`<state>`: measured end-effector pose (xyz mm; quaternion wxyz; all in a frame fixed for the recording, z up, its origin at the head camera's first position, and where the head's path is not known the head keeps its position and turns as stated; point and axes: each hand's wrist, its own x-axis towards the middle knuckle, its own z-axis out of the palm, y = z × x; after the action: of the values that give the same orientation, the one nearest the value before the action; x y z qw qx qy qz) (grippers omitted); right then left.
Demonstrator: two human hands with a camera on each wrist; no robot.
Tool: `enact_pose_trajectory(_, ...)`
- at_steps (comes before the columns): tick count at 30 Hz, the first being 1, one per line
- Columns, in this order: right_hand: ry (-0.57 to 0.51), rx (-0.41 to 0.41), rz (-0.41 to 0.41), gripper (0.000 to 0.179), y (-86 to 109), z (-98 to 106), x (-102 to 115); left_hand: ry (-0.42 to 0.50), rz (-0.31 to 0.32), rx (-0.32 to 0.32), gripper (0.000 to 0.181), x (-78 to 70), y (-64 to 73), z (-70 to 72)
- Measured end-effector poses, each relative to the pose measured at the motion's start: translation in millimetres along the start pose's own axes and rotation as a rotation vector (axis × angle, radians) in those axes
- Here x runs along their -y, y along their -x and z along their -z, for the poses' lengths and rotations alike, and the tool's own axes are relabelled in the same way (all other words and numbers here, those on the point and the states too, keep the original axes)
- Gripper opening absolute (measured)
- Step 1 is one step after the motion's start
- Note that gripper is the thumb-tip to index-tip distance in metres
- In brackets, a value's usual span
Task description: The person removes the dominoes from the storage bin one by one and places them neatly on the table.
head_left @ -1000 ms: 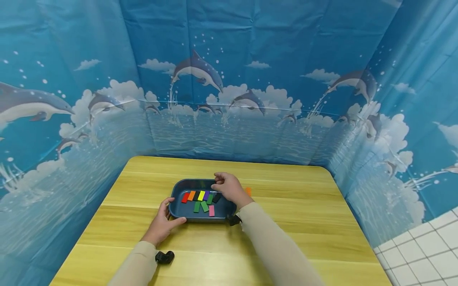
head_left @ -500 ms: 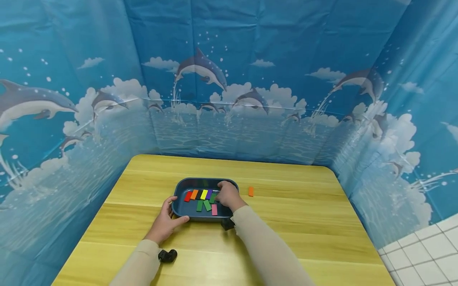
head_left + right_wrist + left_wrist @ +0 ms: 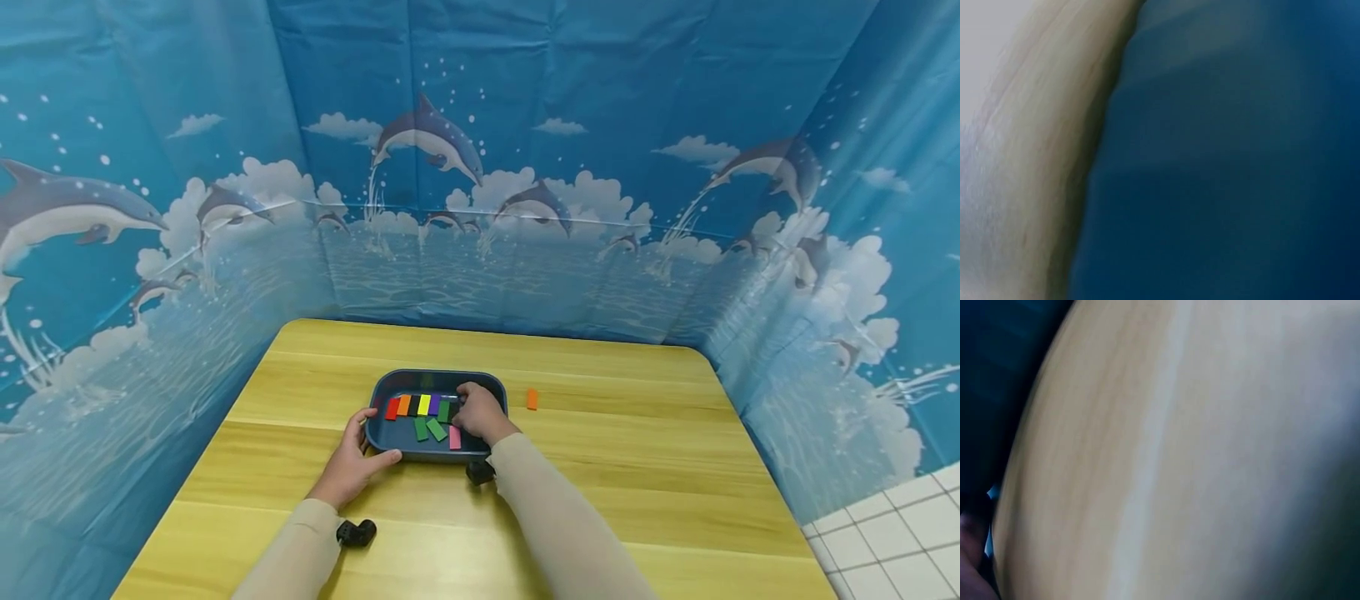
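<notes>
A dark blue rounded tray (image 3: 435,457) lies on the table with small flat rectangular blocks inside. My left hand (image 3: 347,471) holds its left end, thumb at the front rim and fingers at the side. Inside the right half, my right hand (image 3: 483,415) reaches down and its fingertips pinch a black block (image 3: 453,410), partly hidden by them. That block ends a row of red (image 3: 392,408), orange (image 3: 404,405), black (image 3: 414,405), yellow (image 3: 424,405), purple (image 3: 434,406) and green (image 3: 443,412) blocks. Two green blocks (image 3: 428,429) and a pink block (image 3: 454,437) lie nearer the front.
A single orange block (image 3: 532,399) lies on the wooden table (image 3: 622,450), right of the tray. A dolphin-printed curtain (image 3: 480,275) hangs behind the table and along both sides. Both wrist views are blurred; the left shows table and tray edge (image 3: 997,394), the right mostly blue surface.
My right hand has come down from above the tray's far rim onto the black block, which now stands straighter beside the green one. My left hand keeps its hold on the tray.
</notes>
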<state>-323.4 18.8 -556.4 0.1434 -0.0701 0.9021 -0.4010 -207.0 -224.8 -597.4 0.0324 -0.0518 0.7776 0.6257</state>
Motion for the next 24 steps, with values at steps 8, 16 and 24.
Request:
enact_pose_trajectory(8, 0.105, 0.018, -0.007, 0.046, -4.7, -1.4, 1.0, 0.013, 0.005, -0.001, 0.091, 2.0, -2.2, 0.0)
enact_pose_trajectory(16, 0.123, -0.012, -0.009, 0.044, -7.4, -4.7, 1.2, 0.013, 0.005, 0.001, 0.089, 0.2, -0.8, 0.4)
enact_pose_trajectory(24, 0.139, -0.032, -0.039, 0.034, -6.7, -6.8, 0.8, 0.013, 0.009, -0.003, 0.092, -0.3, 0.6, 0.0)
